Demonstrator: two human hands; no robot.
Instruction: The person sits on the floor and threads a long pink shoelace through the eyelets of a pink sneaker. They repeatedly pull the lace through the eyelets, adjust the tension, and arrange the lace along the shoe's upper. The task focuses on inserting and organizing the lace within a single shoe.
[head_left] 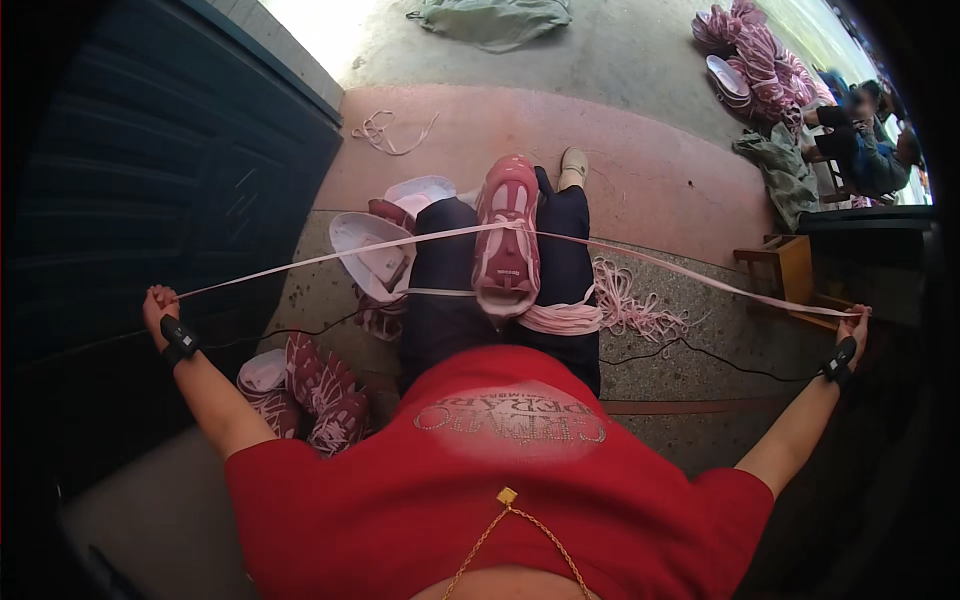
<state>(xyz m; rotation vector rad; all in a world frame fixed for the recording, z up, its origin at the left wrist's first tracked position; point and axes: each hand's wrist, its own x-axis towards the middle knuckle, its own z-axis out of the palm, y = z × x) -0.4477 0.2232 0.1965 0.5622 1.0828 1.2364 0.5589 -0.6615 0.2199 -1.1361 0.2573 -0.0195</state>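
Observation:
A dark pink sneaker rests on my lap between my thighs, its toe pointing away from me. A long pale pink shoelace runs out from both sides of its upper, stretched wide. Far out to the left, my left hand is closed on one end of the lace. My right hand, equally far out to the right, grips the other end. More pink laces lie looped over my right thigh. Each wrist wears a black band with a cable.
White-soled shoes lie beside my left leg, and laced pink sneakers by my left hip. Loose laces pile on the floor at right. A dark door stands left, a wooden stool right. People sit far right near heaped shoes.

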